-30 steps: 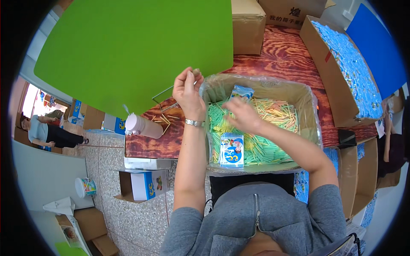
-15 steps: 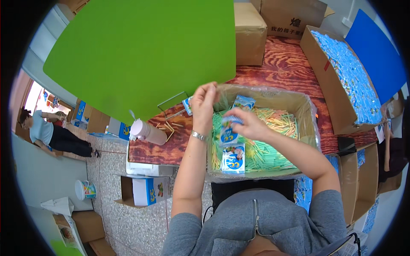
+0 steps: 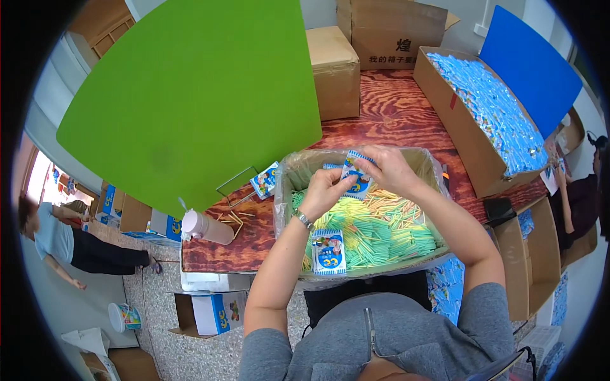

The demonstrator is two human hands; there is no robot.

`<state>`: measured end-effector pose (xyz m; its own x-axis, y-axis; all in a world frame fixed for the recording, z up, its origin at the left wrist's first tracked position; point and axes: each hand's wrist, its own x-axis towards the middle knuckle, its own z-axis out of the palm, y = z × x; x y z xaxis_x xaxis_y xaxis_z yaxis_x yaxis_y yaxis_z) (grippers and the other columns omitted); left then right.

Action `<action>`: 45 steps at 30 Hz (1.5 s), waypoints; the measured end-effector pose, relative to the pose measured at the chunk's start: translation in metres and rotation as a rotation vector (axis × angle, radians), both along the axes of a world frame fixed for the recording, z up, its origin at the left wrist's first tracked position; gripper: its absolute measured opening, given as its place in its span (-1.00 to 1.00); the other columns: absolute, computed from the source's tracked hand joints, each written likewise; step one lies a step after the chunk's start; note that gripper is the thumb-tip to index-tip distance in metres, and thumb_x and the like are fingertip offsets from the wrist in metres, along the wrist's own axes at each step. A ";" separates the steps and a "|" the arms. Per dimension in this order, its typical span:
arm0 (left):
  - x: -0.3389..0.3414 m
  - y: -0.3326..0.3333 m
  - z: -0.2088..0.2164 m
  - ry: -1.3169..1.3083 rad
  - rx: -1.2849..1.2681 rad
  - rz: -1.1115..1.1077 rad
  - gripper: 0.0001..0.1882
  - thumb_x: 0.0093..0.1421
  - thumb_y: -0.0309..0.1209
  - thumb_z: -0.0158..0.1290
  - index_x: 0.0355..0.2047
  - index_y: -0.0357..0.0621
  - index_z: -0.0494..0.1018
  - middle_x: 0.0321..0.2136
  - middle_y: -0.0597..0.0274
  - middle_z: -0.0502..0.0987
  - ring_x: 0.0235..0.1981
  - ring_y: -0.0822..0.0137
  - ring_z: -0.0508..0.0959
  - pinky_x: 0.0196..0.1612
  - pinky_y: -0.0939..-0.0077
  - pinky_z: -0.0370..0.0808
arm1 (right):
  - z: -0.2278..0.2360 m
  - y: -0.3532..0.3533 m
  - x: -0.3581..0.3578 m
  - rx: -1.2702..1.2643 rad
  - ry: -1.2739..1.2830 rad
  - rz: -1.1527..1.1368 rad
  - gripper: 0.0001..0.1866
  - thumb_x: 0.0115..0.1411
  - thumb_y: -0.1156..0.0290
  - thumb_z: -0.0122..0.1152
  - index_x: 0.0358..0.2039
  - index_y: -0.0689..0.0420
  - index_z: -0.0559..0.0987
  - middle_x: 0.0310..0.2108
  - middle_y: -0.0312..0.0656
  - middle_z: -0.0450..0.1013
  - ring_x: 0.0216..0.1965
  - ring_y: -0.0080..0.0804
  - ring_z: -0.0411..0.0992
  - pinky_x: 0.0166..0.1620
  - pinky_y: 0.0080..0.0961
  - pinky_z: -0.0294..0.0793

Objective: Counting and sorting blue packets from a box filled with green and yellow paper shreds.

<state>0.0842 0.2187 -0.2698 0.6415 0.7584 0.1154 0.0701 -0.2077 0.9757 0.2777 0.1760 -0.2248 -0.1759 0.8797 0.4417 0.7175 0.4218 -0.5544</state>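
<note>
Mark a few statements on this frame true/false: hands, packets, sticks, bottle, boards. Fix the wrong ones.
1. The left hand and right hand both hold one blue-and-white packet. True.
2. The pink bottle is right of the lined box. False: the pink bottle is left of the lined box.
3. All the sticks are one colour. False: the sticks include green, yellow and orange.
4. Another packet lies on the sticks near the person. True.
5. The green board is right of the blue board. False: the green board is left of the blue board.
</note>
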 end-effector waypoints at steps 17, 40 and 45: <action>0.011 0.003 -0.028 0.050 0.069 0.255 -0.75 0.06 -0.40 0.28 -0.61 -0.23 0.45 -0.64 0.45 0.47 -0.59 0.68 0.34 -0.54 0.70 0.32 | -0.150 -0.012 0.079 -0.406 -0.682 -0.134 -0.56 0.07 0.34 0.20 -0.06 0.27 0.41 -0.09 0.03 0.35 0.02 -0.01 0.32 0.05 -0.21 0.39; 0.008 0.005 -0.033 0.008 0.052 0.246 -0.76 0.07 -0.39 0.27 -0.60 -0.20 0.44 -0.64 0.50 0.43 -0.60 0.68 0.29 -0.56 0.71 0.25 | -0.130 -0.026 0.078 -1.006 0.489 -0.363 -0.76 0.33 0.21 -0.01 -0.24 0.13 0.44 -0.42 -0.24 0.45 -0.51 -0.40 0.45 -0.41 -0.42 0.49; 0.005 0.006 -0.035 -0.039 0.004 0.249 -0.75 0.08 -0.40 0.26 -0.61 -0.18 0.43 -0.64 0.51 0.42 -0.60 0.69 0.28 -0.56 0.71 0.23 | -0.136 -0.019 0.049 -1.006 1.340 -0.435 -0.75 0.37 0.18 -0.06 -0.29 0.10 0.41 -0.46 -0.30 0.38 -0.48 -0.49 0.39 -0.41 -0.50 0.49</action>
